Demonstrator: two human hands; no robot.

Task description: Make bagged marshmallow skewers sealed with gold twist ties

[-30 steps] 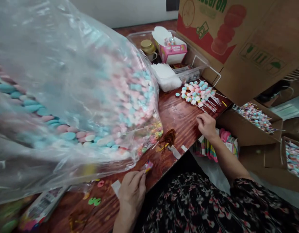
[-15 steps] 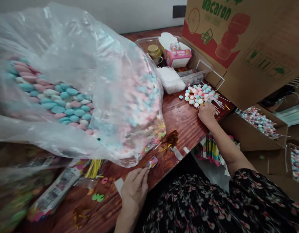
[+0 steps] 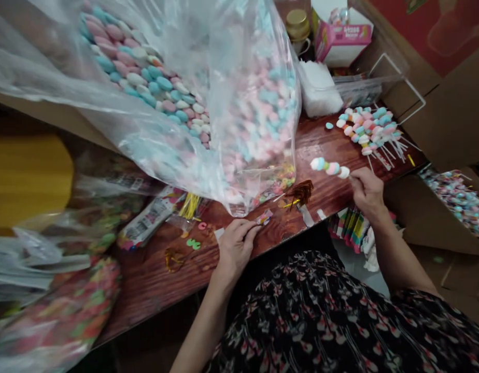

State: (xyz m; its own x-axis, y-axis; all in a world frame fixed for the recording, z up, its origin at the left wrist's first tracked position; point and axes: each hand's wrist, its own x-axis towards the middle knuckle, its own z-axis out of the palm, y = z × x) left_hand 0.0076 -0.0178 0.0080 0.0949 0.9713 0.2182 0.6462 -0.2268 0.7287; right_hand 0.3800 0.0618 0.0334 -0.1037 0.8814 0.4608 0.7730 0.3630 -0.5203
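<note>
My right hand (image 3: 367, 196) is closed around the end of a candy skewer (image 3: 331, 168), threaded with white, blue, pink and green sweets and held above the table. Behind it lies a heap of similar candy skewers (image 3: 369, 129), their white sticks pointing toward the right. Near the table's front edge, my left hand (image 3: 236, 246) has its fingers pinched together at a small printed plastic wrapper (image 3: 265, 217). Brown-gold twist ties (image 3: 301, 192) lie just beyond that wrapper.
A big clear bag (image 3: 258, 119) of pastel candies fills the back. Another bag (image 3: 68, 305) of coloured sweets is at front left. At back right stand a clear tray (image 3: 391, 77) and a cardboard box (image 3: 453, 114). Wrapped candies (image 3: 459, 202) fill a carton below the table.
My right hand has come away from the heap with one candy skewer. My left hand stays at the wrapper. The camera view has shifted, showing more of the table's left side.
</note>
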